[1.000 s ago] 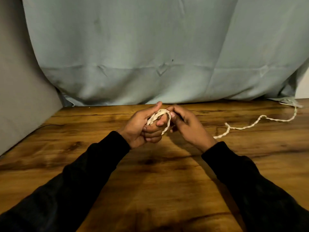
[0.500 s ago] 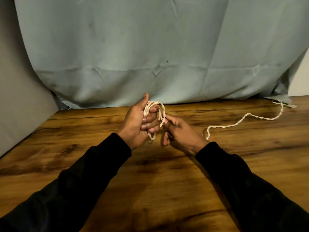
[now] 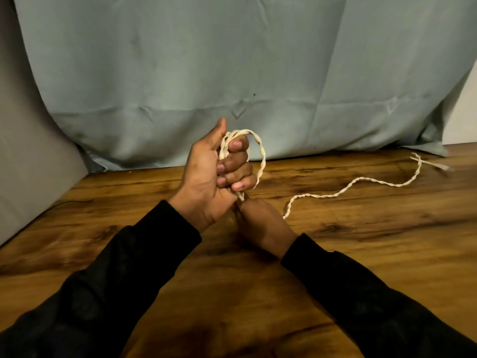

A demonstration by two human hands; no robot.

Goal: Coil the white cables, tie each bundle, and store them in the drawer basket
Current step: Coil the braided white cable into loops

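A white twisted cable [image 3: 348,187] trails across the wooden table [image 3: 387,254] from the far right towards my hands. Its near part is wound into loops [image 3: 260,153] round the curled fingers of my left hand [image 3: 209,174], which is raised palm towards me with the thumb up. My right hand [image 3: 263,223] sits just below and right of the left, back of the hand up, pinching the cable where it leaves the loops. Its fingertips are hidden behind the left hand. No drawer basket is in view.
A pale blue-grey cloth [image 3: 232,73] hangs behind the table's far edge. A grey panel [image 3: 31,164] stands along the left side. The cable's free end [image 3: 438,166] lies near the far right edge of the table.
My left hand has risen and turned upright with the loops on its fingers. My right hand has dropped below it, drawing cable down, and the loose tail on the table has shifted.
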